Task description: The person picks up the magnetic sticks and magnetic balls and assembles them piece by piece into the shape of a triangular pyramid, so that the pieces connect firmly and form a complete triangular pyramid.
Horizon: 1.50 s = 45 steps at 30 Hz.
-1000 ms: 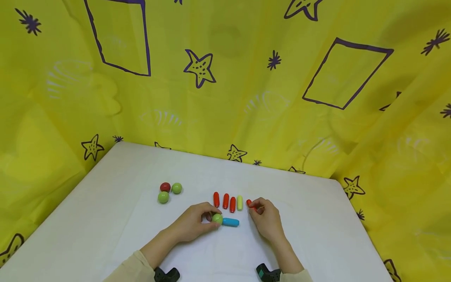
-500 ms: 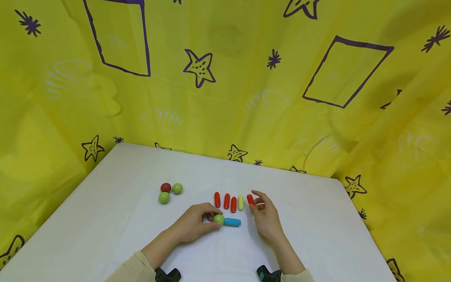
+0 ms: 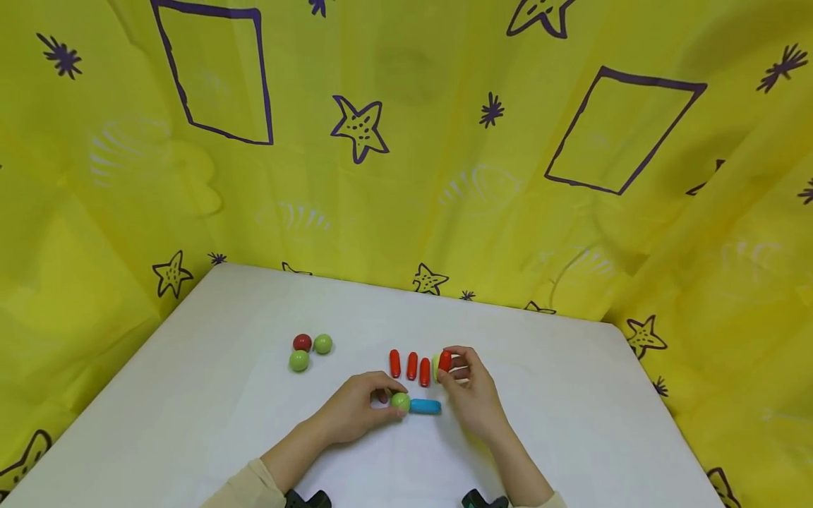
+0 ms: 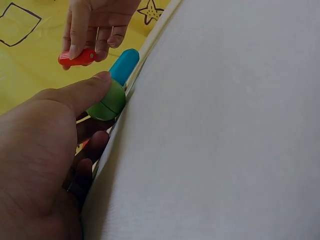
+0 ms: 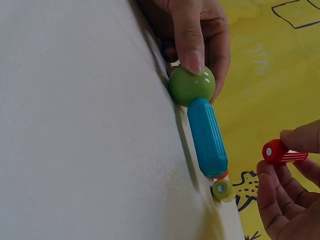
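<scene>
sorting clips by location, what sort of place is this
Probably a makeshift play or recording booth, though the room beyond isn't visible: a yellow curtain with stars hangs behind and beside a white table, where toy-like rods and balls lie.

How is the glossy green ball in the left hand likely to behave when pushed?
The glossy green ball would probably want to roll, being round, though the blue grooved rod touching it may hinder that. Its shine suggests a possibly slippery surface.

The green ball (image 5: 189, 89) looks glossy plastic, the blue rod (image 5: 206, 137) and red rod (image 5: 274, 152) grooved plastic, the tablecloth (image 5: 90, 120) matt, woven.
</scene>
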Available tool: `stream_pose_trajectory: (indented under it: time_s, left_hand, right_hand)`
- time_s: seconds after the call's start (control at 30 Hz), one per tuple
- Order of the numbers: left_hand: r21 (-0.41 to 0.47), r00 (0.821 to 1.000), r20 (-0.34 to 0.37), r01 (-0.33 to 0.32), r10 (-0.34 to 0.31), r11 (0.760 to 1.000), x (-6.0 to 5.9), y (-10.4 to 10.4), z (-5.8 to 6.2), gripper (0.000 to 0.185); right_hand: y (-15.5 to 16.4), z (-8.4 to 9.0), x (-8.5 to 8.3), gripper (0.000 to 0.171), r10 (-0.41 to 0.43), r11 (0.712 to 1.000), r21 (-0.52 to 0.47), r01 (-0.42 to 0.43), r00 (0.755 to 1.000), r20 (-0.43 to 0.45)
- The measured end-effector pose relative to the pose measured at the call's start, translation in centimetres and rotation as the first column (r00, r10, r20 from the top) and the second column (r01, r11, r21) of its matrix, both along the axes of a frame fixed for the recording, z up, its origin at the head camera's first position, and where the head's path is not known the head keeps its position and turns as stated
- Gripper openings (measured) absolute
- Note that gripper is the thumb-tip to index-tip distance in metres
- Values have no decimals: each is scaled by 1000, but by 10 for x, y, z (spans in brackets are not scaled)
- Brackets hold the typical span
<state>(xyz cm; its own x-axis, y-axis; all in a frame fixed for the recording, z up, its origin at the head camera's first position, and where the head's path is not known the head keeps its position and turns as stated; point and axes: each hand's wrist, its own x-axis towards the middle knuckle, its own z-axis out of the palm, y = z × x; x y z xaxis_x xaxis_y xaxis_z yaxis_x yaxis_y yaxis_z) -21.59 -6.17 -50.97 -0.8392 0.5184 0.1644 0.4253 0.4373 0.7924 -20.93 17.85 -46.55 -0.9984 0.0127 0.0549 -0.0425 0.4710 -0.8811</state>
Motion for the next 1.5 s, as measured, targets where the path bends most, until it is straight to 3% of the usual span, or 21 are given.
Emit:
stream_pose_trajectory:
  time_s: [0.4,0.63,1.13,1.5]
  left_hand:
    - [-16,999,-35,-24,23,1000,3,5,-1,29]
    - [-8,998,-52,-36,36,999,2,7,0,27]
    - [-1,997,-70,-32,32,999,2,7,-1,27]
    - [5,996,-83,-25,25,1000,1,7,-2,29]
  right_hand:
    - [-9,8,10,35,59,992,-107,-64,997,-52]
    - [-12,5,11,33,119,990,-59,-126,988,-101]
    - [-17,0,14,30,230,973,-10,-232,969,-88]
    - [-20,-1,16,28,274,962,41,-271,946,-176]
